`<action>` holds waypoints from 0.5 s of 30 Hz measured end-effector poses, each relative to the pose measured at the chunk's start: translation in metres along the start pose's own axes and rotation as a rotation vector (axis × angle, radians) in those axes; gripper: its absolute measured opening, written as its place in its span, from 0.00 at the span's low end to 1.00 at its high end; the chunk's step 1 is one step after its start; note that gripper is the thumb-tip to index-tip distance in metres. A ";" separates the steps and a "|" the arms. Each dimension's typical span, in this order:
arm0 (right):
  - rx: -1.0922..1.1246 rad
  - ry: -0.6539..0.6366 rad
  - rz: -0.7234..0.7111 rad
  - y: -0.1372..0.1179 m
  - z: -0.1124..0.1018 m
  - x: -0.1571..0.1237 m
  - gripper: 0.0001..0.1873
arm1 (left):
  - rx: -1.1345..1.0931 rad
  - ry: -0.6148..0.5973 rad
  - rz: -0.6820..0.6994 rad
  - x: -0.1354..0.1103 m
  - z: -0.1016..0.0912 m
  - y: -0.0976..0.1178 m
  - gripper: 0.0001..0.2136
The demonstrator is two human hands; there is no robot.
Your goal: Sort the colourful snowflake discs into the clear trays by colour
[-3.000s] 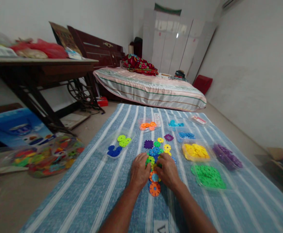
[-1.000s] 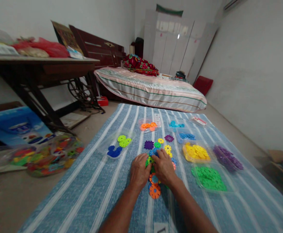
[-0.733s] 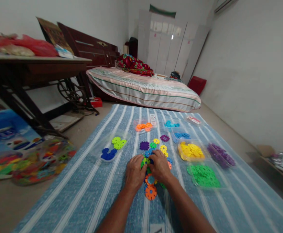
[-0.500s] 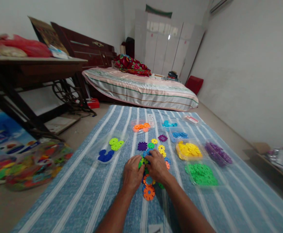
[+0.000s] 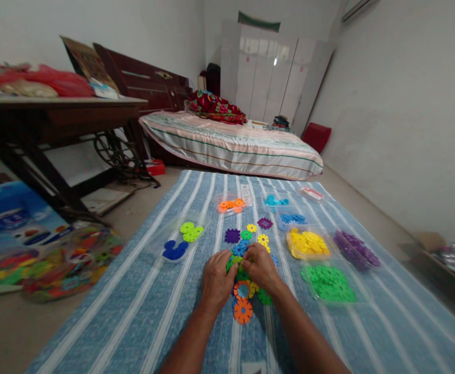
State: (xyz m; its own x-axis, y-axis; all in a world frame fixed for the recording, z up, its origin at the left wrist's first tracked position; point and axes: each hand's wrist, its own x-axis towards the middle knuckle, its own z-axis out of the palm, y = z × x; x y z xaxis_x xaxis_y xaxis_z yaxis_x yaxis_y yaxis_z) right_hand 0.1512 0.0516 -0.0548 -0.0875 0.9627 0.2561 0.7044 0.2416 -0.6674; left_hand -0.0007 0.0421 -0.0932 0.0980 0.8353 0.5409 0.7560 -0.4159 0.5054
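My left hand [image 5: 218, 278] is closed, thumb and fingers pinching a green notched plastic disc [image 5: 233, 261] at the middle of the cloth. Against the same spot, the fingers of my right hand [image 5: 261, 266] are pressed together on the green discs; exactly which edge they grip is partly hidden. Blue notched discs [image 5: 239, 248] lie just beyond my fingertips. Below the hands, an orange ring-like disc [image 5: 242, 290] and a larger orange disc [image 5: 243, 311] line up towards me. A green disc [image 5: 264, 297] shows under my right wrist.
A dark purple square piece [image 5: 232, 236], a purple disc [image 5: 265, 223] and yellow discs [image 5: 263, 239] lie beyond. Tubs of yellow [image 5: 308, 243], green [image 5: 330, 283] and purple pieces [image 5: 355, 249] stand right. Left is a tray with blue pieces [image 5: 174, 250]. A bed [image 5: 231, 145] stands behind.
My right hand's fingers have drawn in and curled closer to the green discs, uncovering more of the blue discs. My left hand stays on the green disc. The view has shifted slightly.
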 end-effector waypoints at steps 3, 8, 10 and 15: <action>0.028 0.012 0.014 -0.002 -0.008 -0.002 0.05 | 0.006 0.007 -0.007 -0.002 0.001 0.001 0.12; -0.004 0.033 0.026 -0.004 -0.018 -0.004 0.05 | 0.018 -0.017 -0.017 -0.005 0.000 0.006 0.13; -0.041 0.026 0.022 -0.009 -0.020 -0.001 0.05 | 0.015 -0.032 -0.030 -0.006 -0.002 0.008 0.13; -0.029 0.032 -0.012 -0.042 -0.018 0.029 0.05 | -0.021 -0.068 -0.052 -0.007 -0.004 0.011 0.13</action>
State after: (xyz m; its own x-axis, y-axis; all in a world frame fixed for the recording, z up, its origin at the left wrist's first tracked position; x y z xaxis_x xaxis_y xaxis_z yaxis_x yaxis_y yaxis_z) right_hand 0.1315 0.0671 -0.0065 -0.0741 0.9552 0.2866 0.7239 0.2492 -0.6433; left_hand 0.0042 0.0304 -0.0886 0.1028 0.8783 0.4669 0.7474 -0.3780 0.5464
